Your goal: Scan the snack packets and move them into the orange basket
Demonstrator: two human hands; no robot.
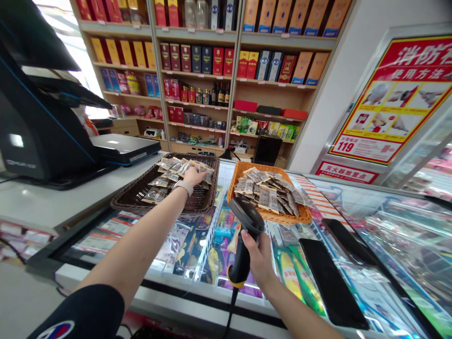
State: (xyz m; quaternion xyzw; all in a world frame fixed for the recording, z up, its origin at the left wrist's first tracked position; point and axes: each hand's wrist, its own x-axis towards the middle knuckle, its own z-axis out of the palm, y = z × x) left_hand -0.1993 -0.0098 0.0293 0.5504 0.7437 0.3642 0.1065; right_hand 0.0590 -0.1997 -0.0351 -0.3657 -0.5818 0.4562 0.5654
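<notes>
My left hand [193,178] reaches into a dark brown wicker basket [123,201] on the glass counter. Its fingers are bent down around a small clear packet [203,168] among several alike with pale edges; the fingertips are partly hidden. In my right hand [260,256] is a black barcode scanner [243,230] with a yellow base ring, held upright by its handle, its cable hanging down. The scanner's head is just in front of an orange wicker basket [304,217], which holds a heap of similar small packets [270,193] with dark contents.
Two black phones [330,282] [349,241] lie on the glass at the right. A scale [123,146] and a black checkout machine [42,117] stand on the left counter. Shelves of boxed bottles [197,61] rise behind. Packaged goods show beneath the glass.
</notes>
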